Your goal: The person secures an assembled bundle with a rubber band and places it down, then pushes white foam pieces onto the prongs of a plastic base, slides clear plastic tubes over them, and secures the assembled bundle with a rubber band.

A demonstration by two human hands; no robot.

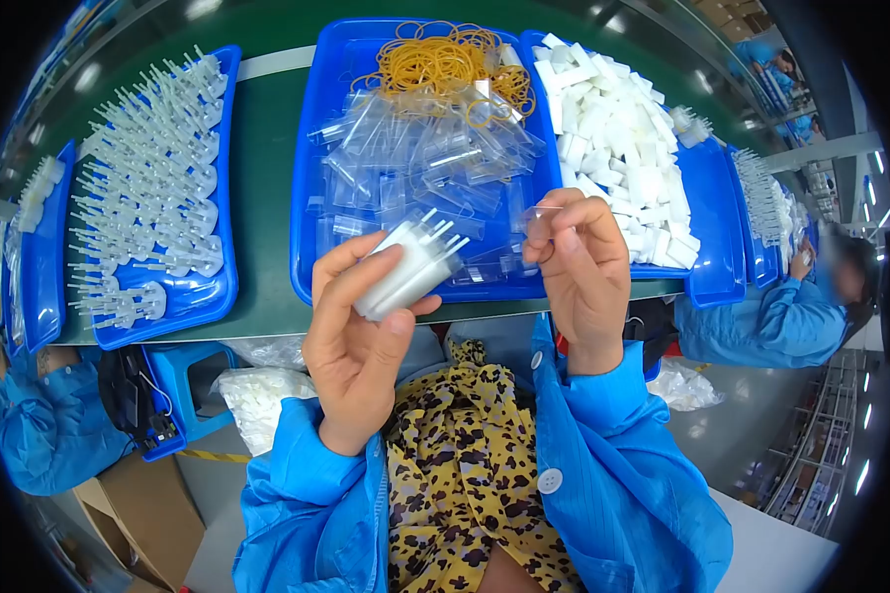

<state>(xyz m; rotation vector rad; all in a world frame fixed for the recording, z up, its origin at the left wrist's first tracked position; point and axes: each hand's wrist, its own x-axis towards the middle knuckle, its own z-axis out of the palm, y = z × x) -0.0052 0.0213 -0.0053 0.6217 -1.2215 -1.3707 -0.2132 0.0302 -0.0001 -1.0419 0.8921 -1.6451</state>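
My left hand (354, 346) is closed round a white rounded part (405, 277) with several thin white prongs pointing up and to the right. To its right, my right hand (591, 277) pinches a small clear plastic piece (538, 217) between thumb and fingers. The two hands are apart, just over the near edge of a blue tray (303, 198). In that tray lie many clear plastic pieces (435, 148), with a heap of yellow rubber bands (435, 61) at the far end.
A blue tray (229, 198) of white pronged parts (158, 178) stands left on the green table (267, 148). To the right, another tray (712, 217) holds white blocks (613, 138). Co-workers in blue sit left (44, 425) and right (771, 321). Below left is a cardboard box (148, 509).
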